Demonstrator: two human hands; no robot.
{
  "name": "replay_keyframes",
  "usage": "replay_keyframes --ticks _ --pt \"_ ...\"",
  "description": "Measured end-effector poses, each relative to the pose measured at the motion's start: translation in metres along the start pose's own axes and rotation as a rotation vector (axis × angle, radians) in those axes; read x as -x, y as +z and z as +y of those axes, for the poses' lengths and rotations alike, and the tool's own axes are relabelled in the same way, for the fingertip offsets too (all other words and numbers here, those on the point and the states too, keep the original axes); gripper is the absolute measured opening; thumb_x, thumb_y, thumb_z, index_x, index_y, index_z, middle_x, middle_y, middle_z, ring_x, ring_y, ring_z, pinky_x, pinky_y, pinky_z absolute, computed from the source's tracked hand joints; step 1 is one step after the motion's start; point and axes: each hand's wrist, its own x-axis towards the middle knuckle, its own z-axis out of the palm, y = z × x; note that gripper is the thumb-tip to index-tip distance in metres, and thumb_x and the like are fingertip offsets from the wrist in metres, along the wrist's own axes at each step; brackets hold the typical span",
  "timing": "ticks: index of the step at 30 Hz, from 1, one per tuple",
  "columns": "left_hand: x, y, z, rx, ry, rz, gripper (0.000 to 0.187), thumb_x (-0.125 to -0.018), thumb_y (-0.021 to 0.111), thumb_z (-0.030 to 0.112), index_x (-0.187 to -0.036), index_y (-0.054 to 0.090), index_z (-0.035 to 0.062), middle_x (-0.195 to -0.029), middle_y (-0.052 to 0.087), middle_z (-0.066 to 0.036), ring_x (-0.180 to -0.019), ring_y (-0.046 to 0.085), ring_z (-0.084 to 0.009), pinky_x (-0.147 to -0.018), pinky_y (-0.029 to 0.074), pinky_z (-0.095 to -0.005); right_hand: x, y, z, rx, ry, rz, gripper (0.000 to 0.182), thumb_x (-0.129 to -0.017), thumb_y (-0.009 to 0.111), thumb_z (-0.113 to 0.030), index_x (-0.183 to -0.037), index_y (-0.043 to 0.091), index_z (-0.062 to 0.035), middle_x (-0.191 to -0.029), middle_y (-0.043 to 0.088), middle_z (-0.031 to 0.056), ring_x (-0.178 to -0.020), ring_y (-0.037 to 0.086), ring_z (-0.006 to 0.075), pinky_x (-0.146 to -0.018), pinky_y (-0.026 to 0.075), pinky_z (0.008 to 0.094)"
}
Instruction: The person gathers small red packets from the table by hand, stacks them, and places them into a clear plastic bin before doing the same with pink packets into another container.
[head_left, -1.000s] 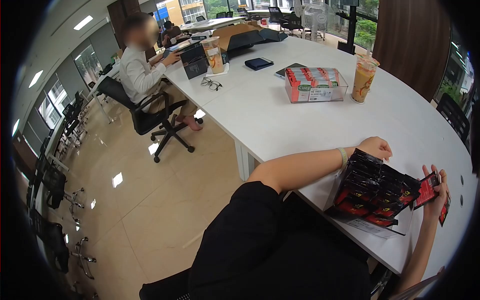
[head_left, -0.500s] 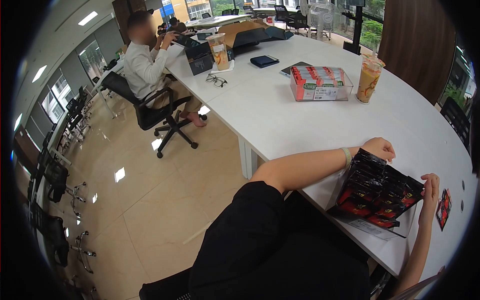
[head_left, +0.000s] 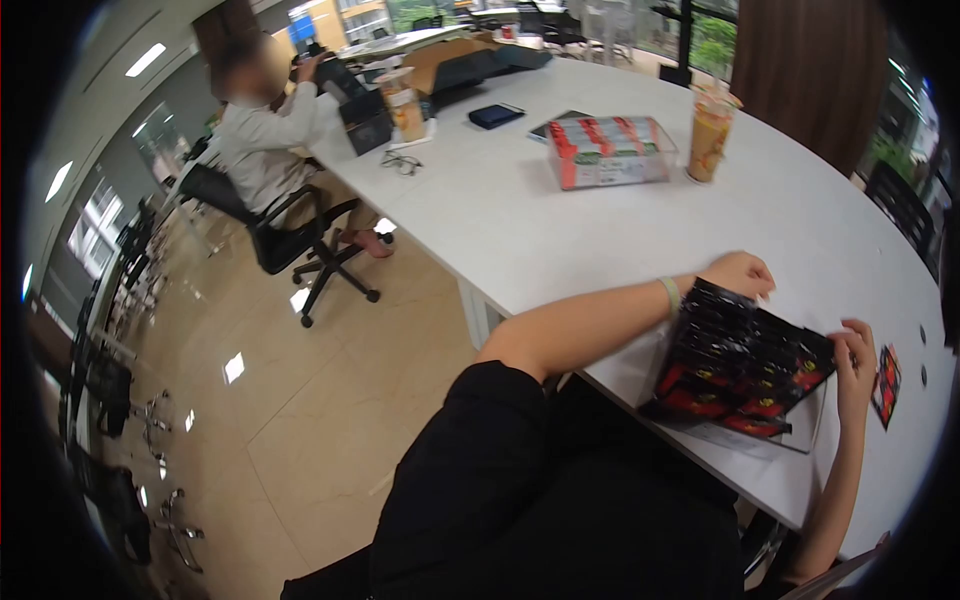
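Note:
A clear plastic box [head_left: 818, 420] stands at the near table edge, packed with rows of black and red sachets [head_left: 740, 365]. My left forearm reaches round the box's far left side. My left hand [head_left: 738, 274] is behind the sachets, its fingers curled and closed; whatever they may hold is hidden. At the right end of the rows, my right hand [head_left: 855, 358] has its fingers closed on the edge of a sachet. A loose black and red packet [head_left: 886, 388] lies on the table just right of this hand.
Across the white table [head_left: 560, 240] are a clear box of red and white packets [head_left: 612, 152], a drink cup [head_left: 711, 135], a dark wallet [head_left: 496, 117], glasses [head_left: 402, 162] and another cup [head_left: 404, 105]. A person [head_left: 262, 140] sits on a black chair [head_left: 240, 215] at the far left.
The view has shifted, so the scene sits slightly further left and higher. Both hands keep nearly the same places about the box of sachets.

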Motion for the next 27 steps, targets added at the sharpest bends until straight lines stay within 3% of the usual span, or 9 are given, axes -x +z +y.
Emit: replay_keyframes --ticks 4,7,9,11,14,17,20,24,27 --pt "-0.015 -0.030 0.016 -0.110 -0.157 0.245 0.056 -0.083 0.060 0.026 -0.125 0.035 -0.0009 -0.088 0.062 -0.012 -0.060 0.063 -0.0186 -0.049 0.051 -0.0289 0.000 0.003 -0.010 -0.017 -0.007 0.039 0.019 -0.080 0.058 -0.019 -0.081 0.061 -0.0002 -0.101 0.051 0.0085 -0.074 0.049 0.0122 -0.061 0.037 0.0234" --pt "-0.014 -0.079 0.047 0.167 -0.054 0.536 0.064 -0.083 0.058 0.032 -0.129 0.024 0.0035 -0.095 0.060 -0.014 -0.064 0.062 -0.0181 -0.053 0.051 -0.0294 0.000 0.002 -0.013 0.025 -0.011 0.053 0.022 -0.079 0.059 -0.022 -0.080 0.061 -0.0002 -0.099 0.052 0.0090 -0.071 0.049 0.0124 -0.059 0.036 0.0237" --pt "0.003 -0.083 0.058 0.214 -0.083 0.419 0.056 -0.086 0.054 0.034 -0.127 0.033 0.0028 -0.100 0.059 -0.013 -0.073 0.061 -0.0175 -0.062 0.051 -0.0286 0.000 0.002 -0.013 -0.005 -0.028 0.043 0.022 -0.078 0.061 -0.022 -0.078 0.062 -0.0001 -0.100 0.052 0.0092 -0.070 0.048 0.0122 -0.058 0.036 0.0238" --pt "0.010 -0.075 0.054 0.091 -0.142 0.242 0.054 -0.086 0.053 0.037 -0.124 0.038 0.0024 -0.100 0.059 -0.011 -0.075 0.061 -0.0159 -0.064 0.051 -0.0264 -0.003 0.002 -0.016 -0.009 -0.055 0.138 0.026 -0.077 0.063 -0.024 -0.068 0.060 0.0002 -0.081 0.056 0.0078 -0.064 0.047 0.0108 -0.056 0.034 0.0245" --pt "0.016 -0.052 0.042 -0.076 -0.194 0.012 0.051 -0.086 0.052 0.041 -0.117 0.048 0.0011 -0.099 0.059 -0.010 -0.078 0.060 -0.0144 -0.069 0.050 -0.0234 -0.003 -0.012 -0.008 0.123 0.108 0.137 0.042 -0.078 0.064 -0.026 -0.051 0.047 0.0011 -0.044 0.040 0.0017 -0.047 0.038 0.0085 -0.047 0.027 0.0248" --pt "0.010 -0.037 0.005 -0.255 -0.043 -0.069 0.042 -0.084 0.055 0.037 -0.109 0.056 0.0033 -0.091 0.062 -0.008 -0.077 0.059 -0.0146 -0.071 0.047 -0.0241 -0.006 -0.032 -0.007 0.106 0.004 0.356 0.046 -0.082 0.061 -0.030 -0.050 0.045 -0.0005 -0.047 0.040 0.0017 -0.046 0.036 0.0080 -0.046 0.025 0.0240" --pt "0.018 -0.017 0.023 -0.719 0.036 0.007 0.034 -0.082 0.057 0.033 -0.104 0.060 0.0071 -0.080 0.062 -0.006 -0.073 0.057 -0.0152 -0.068 0.046 -0.0274 -0.001 -0.040 -0.027 -0.275 -0.034 0.549 0.057 -0.089 0.049 -0.042 -0.046 0.042 -0.0057 -0.046 0.039 0.0007 -0.046 0.036 0.0086 -0.047 0.031 0.0240" --pt "0.014 -0.012 0.023 -0.911 0.076 0.046 0.031 -0.081 0.056 0.031 -0.103 0.061 0.0103 -0.071 0.059 -0.005 -0.066 0.055 -0.0168 -0.062 0.044 -0.0302 0.003 -0.024 -0.051 -0.484 -0.220 0.494 0.058 -0.091 0.043 -0.042 -0.046 0.041 -0.0050 -0.047 0.043 0.0021 -0.045 0.042 0.0093 -0.047 0.036 0.0235" --pt "0.013 -0.012 0.021 -0.955 0.096 0.059 0.030 -0.081 0.055 0.031 -0.103 0.061 0.0111 -0.070 0.058 -0.005 -0.065 0.054 -0.0177 -0.060 0.043 -0.0302 0.003 0.004 -0.067 -0.444 -0.173 0.368 0.039 -0.082 0.063 -0.025 -0.053 0.054 -0.0003 -0.050 0.047 0.0011 -0.048 0.042 0.0063 -0.045 0.030 0.0228"
